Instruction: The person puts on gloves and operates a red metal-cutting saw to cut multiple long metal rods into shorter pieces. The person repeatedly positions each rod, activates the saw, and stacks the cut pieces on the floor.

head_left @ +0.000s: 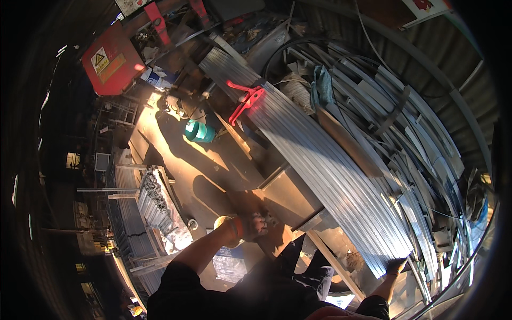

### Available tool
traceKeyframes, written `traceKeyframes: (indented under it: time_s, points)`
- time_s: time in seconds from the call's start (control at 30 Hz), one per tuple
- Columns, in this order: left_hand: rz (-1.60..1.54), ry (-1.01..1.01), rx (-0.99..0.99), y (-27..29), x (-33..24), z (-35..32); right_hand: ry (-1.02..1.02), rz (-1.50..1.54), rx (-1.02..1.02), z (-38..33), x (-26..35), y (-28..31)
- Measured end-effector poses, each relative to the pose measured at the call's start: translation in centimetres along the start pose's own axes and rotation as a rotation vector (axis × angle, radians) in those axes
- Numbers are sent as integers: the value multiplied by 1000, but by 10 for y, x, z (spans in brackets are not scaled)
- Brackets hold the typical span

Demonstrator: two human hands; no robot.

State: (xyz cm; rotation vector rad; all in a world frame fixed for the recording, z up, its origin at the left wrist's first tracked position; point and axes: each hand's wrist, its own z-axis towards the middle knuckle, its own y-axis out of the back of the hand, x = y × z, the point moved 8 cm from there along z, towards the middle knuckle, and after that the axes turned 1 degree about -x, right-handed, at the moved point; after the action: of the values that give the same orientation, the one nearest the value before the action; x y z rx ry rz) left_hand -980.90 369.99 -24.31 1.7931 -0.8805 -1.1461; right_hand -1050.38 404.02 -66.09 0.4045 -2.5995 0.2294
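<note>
A long stack of silvery metal strips [320,170] runs from the upper middle down to the lower right. My right hand [395,265], dark at the fingers, is at its near end and seems to touch it; the finger pose is hard to see. My left hand [255,225], in a glove with an orange cuff, is in front of me, left of the stack. A brown cardboard-like piece [276,239] is beside that hand; blur hides whether it is held. Across the stack's far part lies a red hand tool [248,101] with two long arms.
Many loose metal profiles [394,106] are piled along the right. A teal bucket [199,131] stands on the floor ahead. To the left is a rack [154,213] holding metal pieces; a red machine cover [111,64] is at the upper left. Wooden supports [336,261] stand under the stack.
</note>
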Motion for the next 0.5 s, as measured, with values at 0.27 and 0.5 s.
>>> traceKeyframes:
  time_s: [0.27, 0.5]
  points:
    - [1, 39, 60, -14, 27, -15, 50, -64, -3, 7, -3, -20]
    - [-33, 31, 34, -10, 51, -29, 43, -99, -110, 2, -20, -39]
